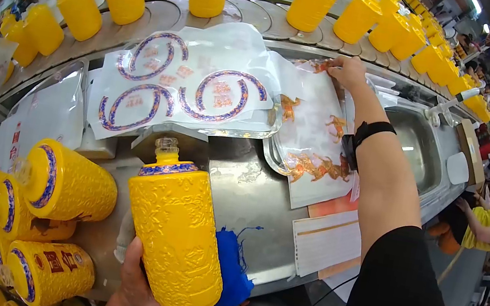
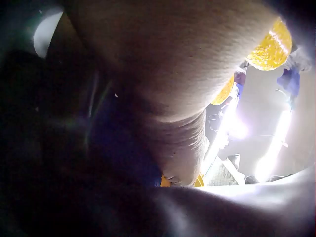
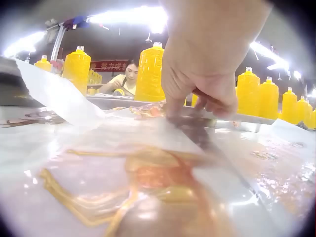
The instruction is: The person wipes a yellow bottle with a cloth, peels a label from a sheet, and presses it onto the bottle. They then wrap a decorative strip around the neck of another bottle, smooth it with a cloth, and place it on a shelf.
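My left hand (image 1: 138,282) grips the lower side of a yellow embossed bottle (image 1: 177,239), tilted, with a clear glass neck and a blue patterned band at its shoulder. In the left wrist view, that hand (image 2: 173,98) is dark and close to the lens. My right hand (image 1: 347,73) reaches to the far end of a wet white decal sheet (image 1: 306,141). Its fingertips are right at a red-and-gold decal (image 3: 150,110); I cannot tell whether they pinch it. More gold-and-red figure decals (image 1: 321,168) lie on the sheet's near part.
Sheets with blue ring-shaped decals (image 1: 222,96) lie left of the figure sheet. Yellow bottles (image 1: 71,188) lie stacked at left. Others stand along a conveyor (image 1: 243,15) behind. A blue cloth (image 1: 232,272) is beside the held bottle; a sink (image 1: 417,144) lies right. Other people (image 1: 488,225) are beyond.
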`<move>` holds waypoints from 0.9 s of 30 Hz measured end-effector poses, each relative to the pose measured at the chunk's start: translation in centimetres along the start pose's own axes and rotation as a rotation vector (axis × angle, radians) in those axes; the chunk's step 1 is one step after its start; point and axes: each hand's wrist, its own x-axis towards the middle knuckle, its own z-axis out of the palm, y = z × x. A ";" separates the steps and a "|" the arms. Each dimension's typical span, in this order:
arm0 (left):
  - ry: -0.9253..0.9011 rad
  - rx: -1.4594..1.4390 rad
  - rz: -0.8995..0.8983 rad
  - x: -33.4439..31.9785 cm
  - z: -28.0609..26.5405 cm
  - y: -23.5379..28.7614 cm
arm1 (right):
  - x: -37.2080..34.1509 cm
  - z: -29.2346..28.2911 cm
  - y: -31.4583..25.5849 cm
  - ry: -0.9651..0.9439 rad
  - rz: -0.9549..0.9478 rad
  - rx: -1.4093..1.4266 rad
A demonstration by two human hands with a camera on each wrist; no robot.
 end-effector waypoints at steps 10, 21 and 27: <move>0.016 0.236 0.099 -1.3 -1.4 -1.1 | -4.2 -6.8 -3.4 -0.406 0.064 0.509; 0.009 0.640 -0.031 -0.8 -1.5 1.4 | -13.8 -14.5 -9.4 -0.121 -0.556 0.122; -0.139 0.644 -0.155 -1.2 -3.4 2.0 | -22.8 -25.9 -19.1 -0.055 -1.048 0.122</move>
